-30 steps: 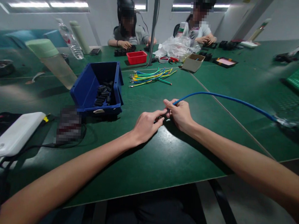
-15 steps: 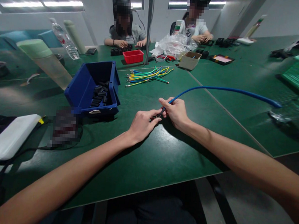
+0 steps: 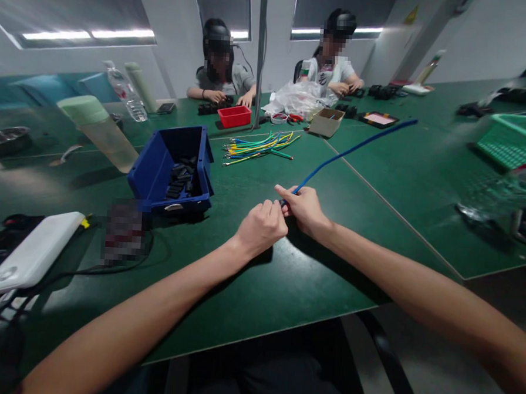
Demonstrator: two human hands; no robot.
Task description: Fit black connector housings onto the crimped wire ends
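From my end, I had the blue cable (image 3: 357, 148) between the two hands at its near end, raised above the green surface (image 3: 240, 301). Its long axis ran from them forward and to the right in a gentle curve, the free tip pointing toward the far right. The right hand (image 3: 306, 211), nearer that free length, pinched the cable between thumb and fingers. The left hand (image 3: 263, 223) was curled into a fist, seemingly around the black end (image 3: 282, 203), though its fingers hid most of that grip. Beyond the hands lay loose coloured wires (image 3: 259, 148); the blue bin (image 3: 159, 162) stood left.
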